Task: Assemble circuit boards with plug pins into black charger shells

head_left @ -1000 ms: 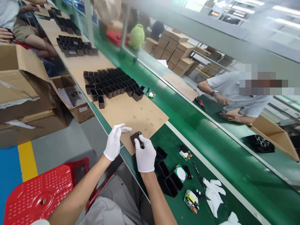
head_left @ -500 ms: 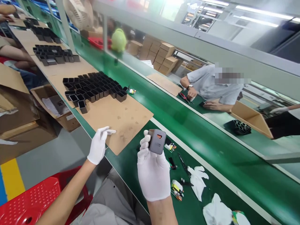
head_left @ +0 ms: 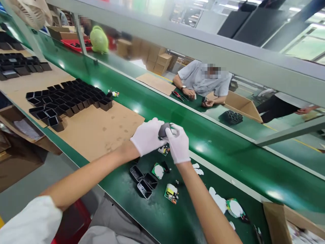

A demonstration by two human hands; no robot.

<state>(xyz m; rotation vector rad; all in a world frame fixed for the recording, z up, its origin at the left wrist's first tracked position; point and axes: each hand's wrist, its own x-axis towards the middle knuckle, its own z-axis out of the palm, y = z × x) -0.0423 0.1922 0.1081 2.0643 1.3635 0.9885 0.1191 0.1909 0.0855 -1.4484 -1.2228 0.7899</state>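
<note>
A small black plastic charger case is held up over the green bench, between both white-gloved hands. My left hand grips it from the left, its fingers curled and partly hidden. From the other side, my right hand closes on it with the thumb against its near face. Below lie several open black cases. Beside them are a circuit board with a white pad and another board with yellow parts. One more circuit board is partly covered by my hands.
Many black cases stand in rows on a cardboard sheet at left. A cardboard box is at lower right, near pliers. Across the green belt, a person in a grey shirt handles a small part.
My left hand has moved right, from over the cardboard sheet onto the case. The case has turned in my right hand, and the view has swung to the right.
</note>
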